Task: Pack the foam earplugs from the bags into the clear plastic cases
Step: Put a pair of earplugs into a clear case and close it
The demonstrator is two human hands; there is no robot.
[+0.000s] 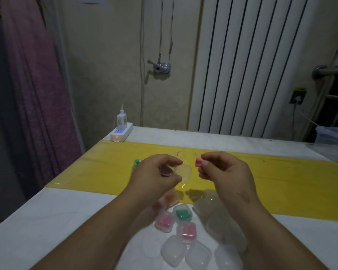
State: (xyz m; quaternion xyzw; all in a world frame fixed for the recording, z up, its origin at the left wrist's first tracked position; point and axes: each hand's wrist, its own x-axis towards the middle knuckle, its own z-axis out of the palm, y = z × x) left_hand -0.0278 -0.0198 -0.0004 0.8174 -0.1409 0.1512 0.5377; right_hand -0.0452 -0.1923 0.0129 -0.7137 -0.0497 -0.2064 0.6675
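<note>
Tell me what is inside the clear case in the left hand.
The visible half of the clear case looks empty; the left hand covers the other half, hiding its contents.

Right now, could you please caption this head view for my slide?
Left hand holds an open clear case while right hand pinches pink earplugs beside it, above packed cases.

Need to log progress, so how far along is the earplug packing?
Done: at least three filled cases, two pink, one green. In hand: the left hand holds an open case; the right hand pinches pink earplugs beside it. Left: several empty cases, plus a bag of green plugs.
</note>
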